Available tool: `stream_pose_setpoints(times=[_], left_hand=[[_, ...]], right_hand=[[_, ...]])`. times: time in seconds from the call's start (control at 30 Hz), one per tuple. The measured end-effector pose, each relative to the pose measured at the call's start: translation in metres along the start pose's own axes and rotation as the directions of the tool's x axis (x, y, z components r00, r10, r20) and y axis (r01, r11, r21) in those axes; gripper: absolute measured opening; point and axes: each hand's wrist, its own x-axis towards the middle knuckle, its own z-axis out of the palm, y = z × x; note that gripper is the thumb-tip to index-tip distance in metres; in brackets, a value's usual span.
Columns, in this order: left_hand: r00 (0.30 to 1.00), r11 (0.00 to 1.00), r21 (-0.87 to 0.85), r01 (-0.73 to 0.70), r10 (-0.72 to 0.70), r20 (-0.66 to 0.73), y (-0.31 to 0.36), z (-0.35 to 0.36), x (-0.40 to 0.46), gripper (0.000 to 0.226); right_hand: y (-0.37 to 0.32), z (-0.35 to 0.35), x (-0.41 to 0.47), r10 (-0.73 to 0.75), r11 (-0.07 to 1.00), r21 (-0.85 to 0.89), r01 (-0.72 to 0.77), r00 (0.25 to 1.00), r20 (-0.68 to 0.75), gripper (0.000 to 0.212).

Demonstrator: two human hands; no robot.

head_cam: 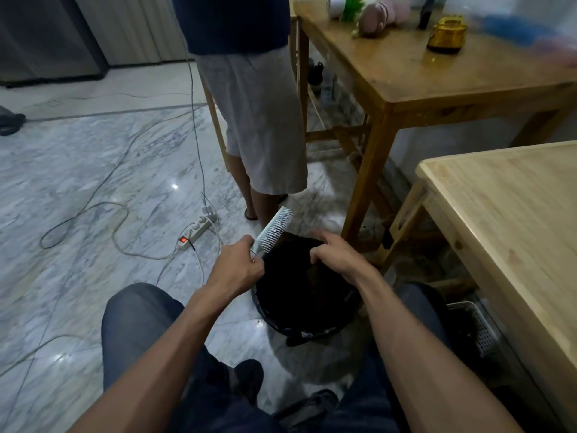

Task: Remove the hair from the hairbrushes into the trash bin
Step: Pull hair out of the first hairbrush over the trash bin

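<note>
The pale white plastic hairbrush [274, 229] was held by its handle in the closed left hand [240, 265], its long axis slanting up and away to the right, bristles turned toward the right hand [338, 256]. That hand was curled loosely just beside the bristles, over the black-lined round trash bin [312, 326]; whether hair was pinched in it could not be told.

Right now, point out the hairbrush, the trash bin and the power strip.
hairbrush [274, 229], head view, on its bristled head.
trash bin [312, 331], head view, on its near rim.
power strip [199, 228], head view, on its white body.
</note>
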Motion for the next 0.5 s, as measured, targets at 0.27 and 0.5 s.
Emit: stream_pose_setpoints(times=[0.27, 0.5], left_hand=[[0.988, 0.988, -0.039, -0.151, 0.152, 0.035, 0.011, 0.001, -0.005, 0.026], [0.988, 0.988, 0.023, -0.154, 0.153, 0.030, 0.004, -0.004, -0.010, 0.032]], right_hand=[[-0.015, 0.012, -0.004, -0.153, 0.929, 0.347, 0.129, 0.987, 0.041, 0.010], [-0.002, 0.016, 0.004, -0.155, 0.915, 0.374, 0.152, 0.988, -0.021, 0.007]])
